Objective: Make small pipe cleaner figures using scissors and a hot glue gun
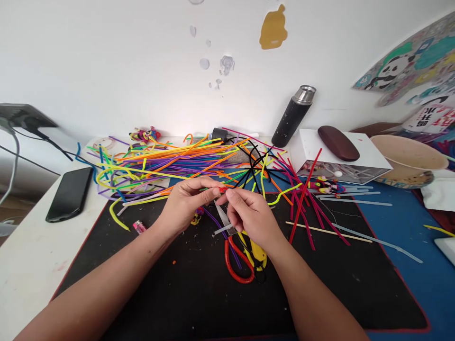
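Both hands are up over the black mat with red edging (159, 293), and we have them meeting at one small red fuzzy piece (223, 189). Left hand (186, 203): thumb and forefinger pinched on its left end. Right hand (254, 215): thumb and forefinger closed at its right end, other fingers curled under (tips partly hidden, so we can't tell if they grip anything). The piece sits between the two pinches, above the metal scissors with red handles (231, 230).

Progress: we'd call this one early, since only a little red shows, though its shape is mostly covered. Finished-looking already: a multicoloured twisted figure at the wall (145, 135) and a similar one by the white box (327, 185). A purple-and-yellow bit (196, 217) lies under the left hand; can't tell if it's complete. Plenty of material looks unworked: the long multicoloured fuzzy stems (170, 163), the splayed black stems (254, 163) and the straight magenta stems (309, 227) lie loose.
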